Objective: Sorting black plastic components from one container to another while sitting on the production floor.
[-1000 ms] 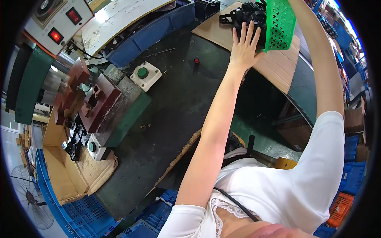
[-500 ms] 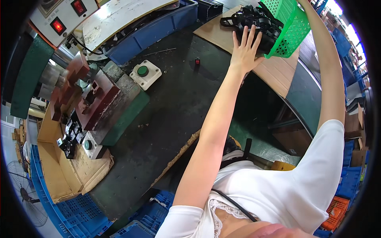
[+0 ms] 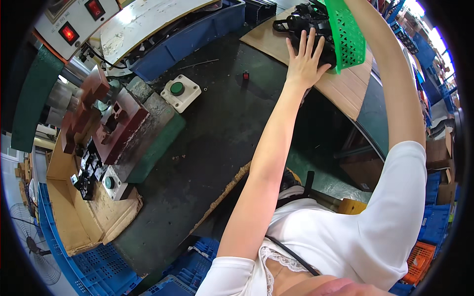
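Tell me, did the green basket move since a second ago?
Yes. The green basket has tipped further over the cardboard sheet, spilling black parts toward the left hand. The right hand is hidden behind it.

The right hand is hidden behind the tilted green basket (image 3: 348,32).

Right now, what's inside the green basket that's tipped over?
Black plastic parts spill from the tilted green basket onto the wooden board. The left hand lies spread on them. The basket wall hides whatever is deeper inside, and the right hand is out of view.
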### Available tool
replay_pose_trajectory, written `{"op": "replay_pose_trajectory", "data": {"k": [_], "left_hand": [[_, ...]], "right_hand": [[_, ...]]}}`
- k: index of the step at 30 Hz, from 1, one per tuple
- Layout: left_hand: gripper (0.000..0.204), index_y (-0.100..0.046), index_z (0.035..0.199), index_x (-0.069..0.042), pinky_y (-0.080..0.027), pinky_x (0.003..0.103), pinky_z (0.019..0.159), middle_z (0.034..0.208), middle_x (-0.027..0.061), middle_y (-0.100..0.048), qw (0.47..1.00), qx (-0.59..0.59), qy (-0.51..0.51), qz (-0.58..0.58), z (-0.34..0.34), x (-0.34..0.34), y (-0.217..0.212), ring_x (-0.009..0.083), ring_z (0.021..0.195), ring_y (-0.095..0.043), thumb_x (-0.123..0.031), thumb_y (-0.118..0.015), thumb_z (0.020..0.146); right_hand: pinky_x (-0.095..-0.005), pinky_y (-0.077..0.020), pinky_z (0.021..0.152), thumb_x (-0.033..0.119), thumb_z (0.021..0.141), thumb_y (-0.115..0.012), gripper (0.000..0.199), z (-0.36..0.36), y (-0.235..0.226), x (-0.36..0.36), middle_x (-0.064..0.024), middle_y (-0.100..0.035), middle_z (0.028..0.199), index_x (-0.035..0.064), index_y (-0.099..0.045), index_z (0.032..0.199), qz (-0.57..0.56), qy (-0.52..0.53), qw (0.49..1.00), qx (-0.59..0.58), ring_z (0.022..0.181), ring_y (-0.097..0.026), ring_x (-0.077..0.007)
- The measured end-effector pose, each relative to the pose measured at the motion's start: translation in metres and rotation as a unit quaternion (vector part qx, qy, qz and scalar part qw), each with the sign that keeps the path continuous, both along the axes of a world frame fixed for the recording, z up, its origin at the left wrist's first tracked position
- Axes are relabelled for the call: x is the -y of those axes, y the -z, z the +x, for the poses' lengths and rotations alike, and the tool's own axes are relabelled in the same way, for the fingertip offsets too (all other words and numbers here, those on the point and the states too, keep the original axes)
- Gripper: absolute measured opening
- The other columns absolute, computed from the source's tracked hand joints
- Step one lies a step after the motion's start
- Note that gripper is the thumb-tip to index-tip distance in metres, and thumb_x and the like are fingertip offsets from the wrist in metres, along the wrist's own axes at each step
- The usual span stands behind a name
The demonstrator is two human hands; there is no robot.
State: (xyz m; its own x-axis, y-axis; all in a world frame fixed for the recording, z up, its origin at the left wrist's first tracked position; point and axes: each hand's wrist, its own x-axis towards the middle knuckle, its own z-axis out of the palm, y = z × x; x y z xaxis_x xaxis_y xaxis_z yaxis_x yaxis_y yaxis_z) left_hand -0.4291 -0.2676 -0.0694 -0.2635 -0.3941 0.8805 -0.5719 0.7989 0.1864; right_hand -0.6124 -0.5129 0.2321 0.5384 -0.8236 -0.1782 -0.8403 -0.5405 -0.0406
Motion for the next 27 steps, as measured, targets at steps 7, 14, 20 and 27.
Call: {"op": "replay_pose_trajectory", "data": {"k": [7, 14, 20, 27], "left_hand": [[0.077, -0.028, 0.139, -0.011, -0.010, 0.068, 0.100, 0.147, 0.0166, -0.015, 0.995, 0.034, -0.081, 0.050, 0.065, 0.025, 0.036, 0.0350, 0.135, -0.013, -0.051, -0.056, 0.078], [0.078, -0.026, 0.140, -0.011, -0.010, 0.068, 0.099, 0.147, 0.0166, -0.013, 0.992, 0.058, -0.086, 0.065, 0.063, 0.027, 0.038, 0.0349, 0.136, -0.012, -0.052, -0.052, 0.080], [0.079, -0.026, 0.140, -0.009, -0.010, 0.068, 0.099, 0.147, 0.0167, -0.013, 0.996, 0.046, -0.060, 0.049, 0.044, 0.021, 0.031, 0.0344, 0.136, -0.012, -0.053, -0.052, 0.080], [0.079, -0.025, 0.140, -0.009, -0.010, 0.067, 0.100, 0.147, 0.0168, -0.013, 0.992, 0.062, -0.097, 0.057, 0.068, 0.026, 0.042, 0.0341, 0.136, -0.011, -0.053, -0.051, 0.080]], "right_hand": [[-0.0377, -0.0518, 0.068, 0.027, 0.060, -0.061, 0.036, 0.134, 0.091, -0.052, -0.0194, -0.065, 0.085, -0.0008, -0.066, 0.083, -0.316, 0.219, 0.915, -0.119, 0.079, -0.064, -0.0275], [-0.0397, -0.0515, 0.069, 0.026, 0.054, -0.064, 0.030, 0.099, 0.123, -0.082, -0.0195, -0.064, 0.076, 0.0015, -0.067, 0.071, -0.400, 0.146, 0.901, -0.087, 0.076, -0.064, -0.0301], [-0.0418, -0.0503, 0.067, 0.025, 0.055, -0.066, 0.024, 0.021, 0.123, -0.113, -0.0175, -0.063, 0.073, 0.0058, -0.067, 0.069, -0.192, -0.200, 0.879, 0.389, 0.072, -0.063, -0.0310], [-0.0428, -0.0491, 0.065, 0.024, 0.054, -0.065, 0.021, 0.107, 0.117, -0.170, -0.0171, -0.063, 0.071, 0.0074, -0.067, 0.067, -0.419, 0.201, 0.885, -0.035, 0.071, -0.062, -0.0314]]}}
